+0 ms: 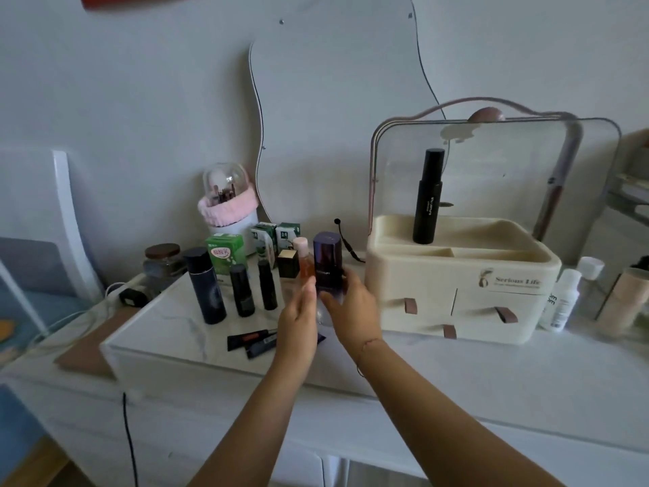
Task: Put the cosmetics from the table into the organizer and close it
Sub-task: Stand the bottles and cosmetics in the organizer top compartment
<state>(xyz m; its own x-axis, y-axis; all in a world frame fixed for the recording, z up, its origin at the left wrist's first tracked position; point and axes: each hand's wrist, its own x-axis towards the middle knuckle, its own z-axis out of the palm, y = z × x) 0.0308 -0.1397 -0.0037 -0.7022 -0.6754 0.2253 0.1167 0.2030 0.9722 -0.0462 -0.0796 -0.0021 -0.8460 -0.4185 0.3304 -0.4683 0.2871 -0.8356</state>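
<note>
Your right hand (346, 304) grips the purple bottle (328, 265); your left hand (298, 311) is released beside it.
Bare tabletop (168, 321) lies left; the organizer (463, 275) stands open, right.

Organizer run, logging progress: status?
Right hand grips purple bottle; left hand open beside it. Organizer lid up, one black bottle inside. Path clear.

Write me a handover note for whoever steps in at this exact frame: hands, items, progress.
Right hand: fingers around the purple bottle, upright near the organizer.
Left hand: open beside that bottle, holding nothing.
Done: one black bottle stands in the organizer's top tray; lid is up.
Left: orange bottle, three dark bottles, small black box, flat tubes on the table; then shut the lid.
</note>
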